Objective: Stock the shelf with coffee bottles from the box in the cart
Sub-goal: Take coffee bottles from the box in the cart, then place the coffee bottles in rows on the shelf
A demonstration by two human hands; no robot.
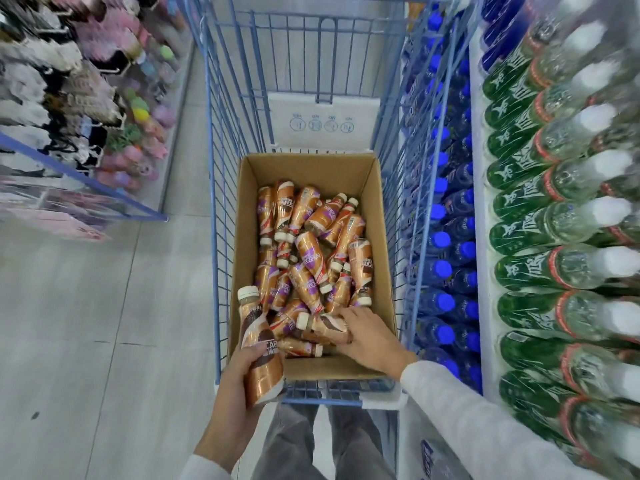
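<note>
Shelf [479, 209] on my right carries rows of green-labelled bottles [519, 216], with blue-capped bottles [446, 237] on the cart side. The blue wire cart [221, 202] stands just beside it in the aisle, and an open cardboard box [311, 171] sits in its near end, holding a loose heap of coffee bottles [311, 258] lying at all angles. My left hand [232, 386] is at the box's near left corner, fingers wrapped round one upright coffee bottle [258, 348], cap up; my right hand [367, 334] is inside the box, fingers curled over a lying bottle [322, 323] whose cap points left.
</note>
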